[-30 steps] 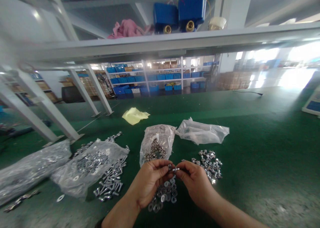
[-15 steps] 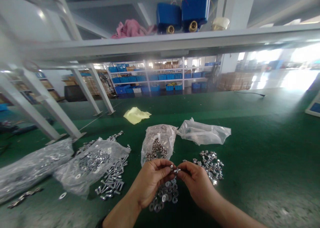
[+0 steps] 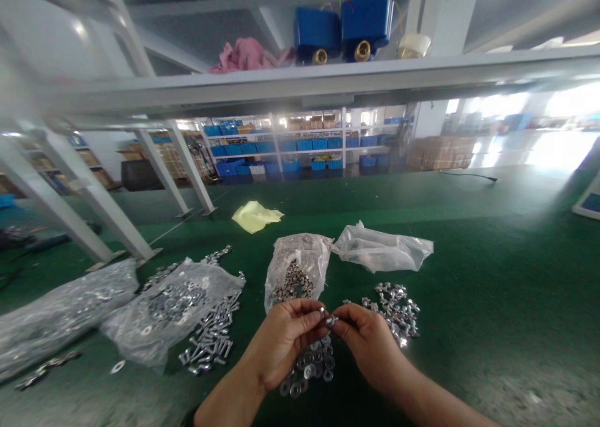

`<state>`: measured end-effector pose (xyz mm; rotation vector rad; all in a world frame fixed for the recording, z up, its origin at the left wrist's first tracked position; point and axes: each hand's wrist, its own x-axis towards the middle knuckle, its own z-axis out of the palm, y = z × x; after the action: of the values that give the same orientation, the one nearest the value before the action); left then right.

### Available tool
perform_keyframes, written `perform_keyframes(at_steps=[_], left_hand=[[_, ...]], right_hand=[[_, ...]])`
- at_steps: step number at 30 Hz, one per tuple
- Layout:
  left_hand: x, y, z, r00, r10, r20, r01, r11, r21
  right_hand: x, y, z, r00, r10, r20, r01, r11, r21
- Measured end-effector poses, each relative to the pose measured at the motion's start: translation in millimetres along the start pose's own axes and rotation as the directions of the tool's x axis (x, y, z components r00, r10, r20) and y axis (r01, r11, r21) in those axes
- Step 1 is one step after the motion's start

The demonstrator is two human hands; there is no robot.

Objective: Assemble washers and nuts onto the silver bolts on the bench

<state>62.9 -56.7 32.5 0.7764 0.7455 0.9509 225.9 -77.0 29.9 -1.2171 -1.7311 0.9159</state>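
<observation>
Left hand [image 3: 288,336] pinching a metal piece [image 3: 322,312], right hand [image 3: 368,336] pinching a fastener [image 3: 330,321]
Between the hands, the fastener's long axis is seemingly running nine-to-three o'clock, tip unclear; washers [image 3: 310,371] are lying at six o'clock on the counter [image 3: 492,277].

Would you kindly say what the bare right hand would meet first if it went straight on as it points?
Probably the bare left hand, which pinches a small silvery metal piece near the right hand; depth is unclear.

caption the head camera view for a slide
Left hand and right hand pinch small metal parts near loose washers on a green work surface, a plastic bag of hardware beyond.
</observation>
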Motion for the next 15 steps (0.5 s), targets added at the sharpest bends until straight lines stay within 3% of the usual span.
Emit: perform_keyframes(at_steps=[8,11,13,15], left_hand=[[-1,-2,-0.3,1.0,-0.016,0.016,0.016,1.0,0.017],[1,6,-12.0,0.993,0.111,-0.031,-0.106,0.984,0.146],[5,18,-30.3,0.943,0.305,-0.13,-0.236,0.893,0.384],[12,33,-55.3,0.816,0.529,-0.234,-0.221,0.658,0.72]], right_hand=[[0,0,-1,1.0,0.009,0.011,-0.009,1.0,0.008],[-1,0,-1,0.999,0.027,0.022,-0.027,1.0,-0.009],[-2,-1,-2,0.999,0.044,0.03,-0.044,0.999,-0.027],[-3,-3,-2,0.998,0.055,0.041,-0.053,0.998,-0.039]])
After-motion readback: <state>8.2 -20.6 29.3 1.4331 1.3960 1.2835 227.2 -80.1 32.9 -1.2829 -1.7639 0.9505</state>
